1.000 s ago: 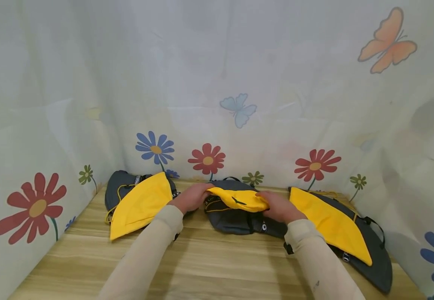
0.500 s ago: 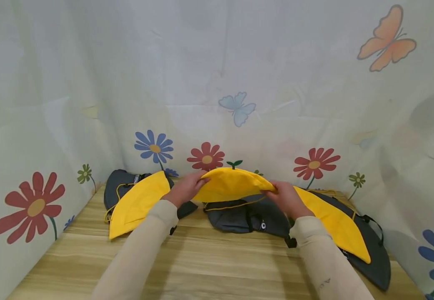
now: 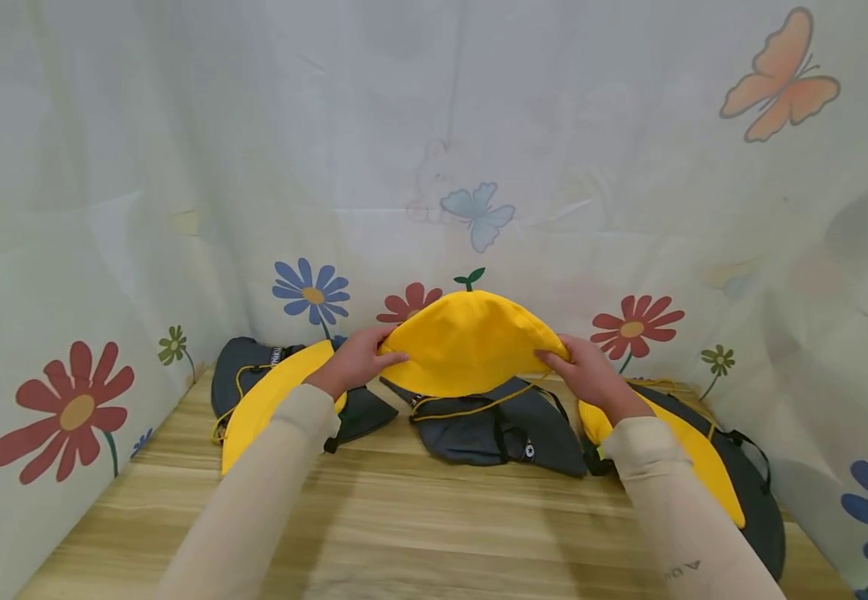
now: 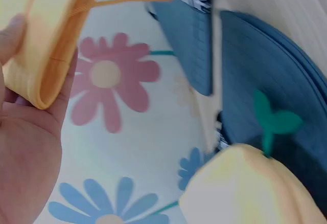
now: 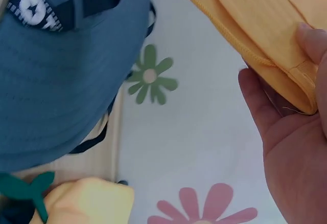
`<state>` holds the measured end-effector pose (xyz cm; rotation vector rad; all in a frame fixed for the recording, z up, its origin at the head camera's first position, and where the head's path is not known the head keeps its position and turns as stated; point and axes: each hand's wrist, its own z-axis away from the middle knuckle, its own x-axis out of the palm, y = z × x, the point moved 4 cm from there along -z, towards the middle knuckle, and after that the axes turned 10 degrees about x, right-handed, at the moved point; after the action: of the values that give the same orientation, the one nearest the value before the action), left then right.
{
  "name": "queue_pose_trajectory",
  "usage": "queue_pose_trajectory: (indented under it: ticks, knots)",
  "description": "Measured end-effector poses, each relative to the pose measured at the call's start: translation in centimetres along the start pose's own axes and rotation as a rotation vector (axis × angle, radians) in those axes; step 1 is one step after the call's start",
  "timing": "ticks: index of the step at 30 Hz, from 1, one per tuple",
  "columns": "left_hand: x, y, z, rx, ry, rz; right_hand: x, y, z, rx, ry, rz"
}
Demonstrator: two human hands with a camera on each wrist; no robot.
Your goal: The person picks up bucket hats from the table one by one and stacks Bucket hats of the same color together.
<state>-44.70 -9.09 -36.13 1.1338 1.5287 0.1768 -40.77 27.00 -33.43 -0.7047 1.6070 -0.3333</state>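
Observation:
A yellow bucket hat (image 3: pixel 471 346) with a small green sprout on its crown is held up in the middle of the head view. My left hand (image 3: pixel 356 360) pinches its left end, thumb in front and fingers behind. At the opposite end, my right hand (image 3: pixel 587 371) grips the brim the same way. A thin yellow cord (image 3: pixel 471 411) hangs below the hat. In the right wrist view the folded yellow brim (image 5: pixel 276 55) lies between thumb and fingers. Beneath it, a dark grey hat (image 3: pixel 471 429) with a black strap rests on the wooden table (image 3: pixel 434 525).
To the left, another yellow hat (image 3: pixel 272 404) lies over a dark grey hat (image 3: pixel 234 375). On the right sits a similar pair, a yellow hat (image 3: pixel 696 467) upon a dark grey hat (image 3: pixel 764 508). A white curtain (image 3: pixel 373 150) printed with flowers and butterflies encloses the table's back and sides.
Both hands have lifted the yellow hat up off the middle dark hat and spread it wider. Its sprout, which faced forward, now points upward, and the dark hat below shows more.

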Motion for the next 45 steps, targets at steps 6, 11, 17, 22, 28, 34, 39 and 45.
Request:
queue_pose_trajectory:
  ticks: [6,11,17,22,28,34,39,45]
  knots:
    - [-1.9,2.0,0.2,0.063,0.066,0.005,-1.8,-1.2,0.7,0.006,0.059,-0.068]
    - [-4.3,4.4,0.5,0.123,0.167,0.028,-3.5,-2.6,0.9,-0.010,0.142,-0.107]
    - [-6.5,6.3,0.6,0.197,0.164,0.041,-5.9,-4.6,1.6,0.001,0.180,-0.111]
    - [-8.0,8.0,0.8,0.227,0.143,0.056,-7.7,-6.3,2.6,0.011,0.162,-0.092]
    - [-10.2,9.4,1.9,0.193,0.155,-0.004,-8.5,-7.8,3.3,0.022,0.127,-0.101]
    - [-12.0,10.0,3.4,0.180,0.148,-0.078,-8.2,-9.2,4.1,0.006,0.113,-0.185]
    - [-13.3,10.2,4.6,0.176,0.157,-0.131,-7.5,-10.6,4.5,-0.027,0.082,-0.268]
    - [-14.9,10.4,6.4,0.175,0.147,-0.139,-6.2,-11.5,4.1,-0.095,0.005,-0.372]
